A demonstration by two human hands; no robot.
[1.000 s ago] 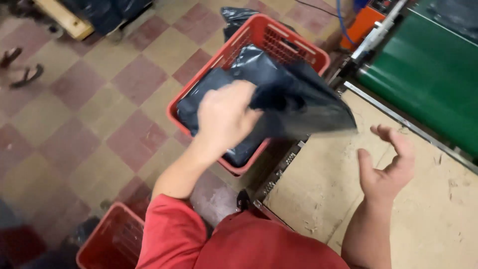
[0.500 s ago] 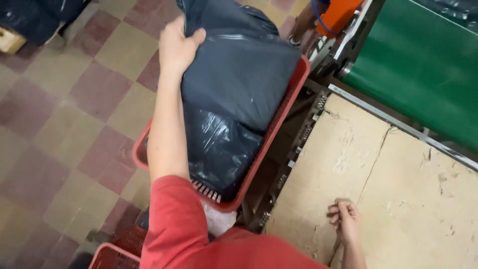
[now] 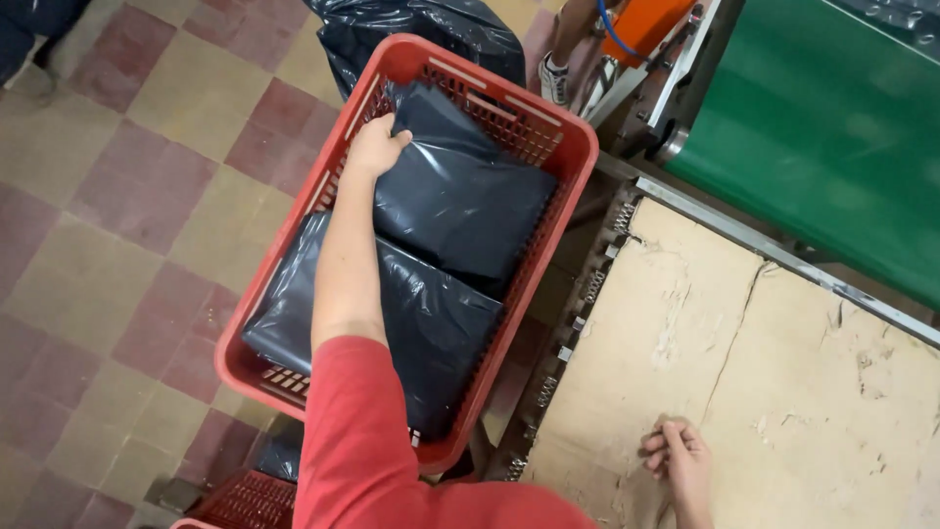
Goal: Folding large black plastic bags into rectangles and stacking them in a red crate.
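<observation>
My left hand reaches into a red plastic crate on the floor and grips the far left corner of a dark grey plastic package lying at the crate's far end. A second dark package lies beneath it, nearer to me. My right hand rests with curled fingers on the cardboard-covered table, holding nothing.
A green conveyor belt runs along the table's far right side, with an orange machine part behind it. A black plastic bag lies beyond the crate. Another red crate sits near my legs. Another person's foot stands nearby.
My left hand carried the dark package from above the table down into the red crate. My right hand dropped from raised and open to resting curled on the cardboard.
</observation>
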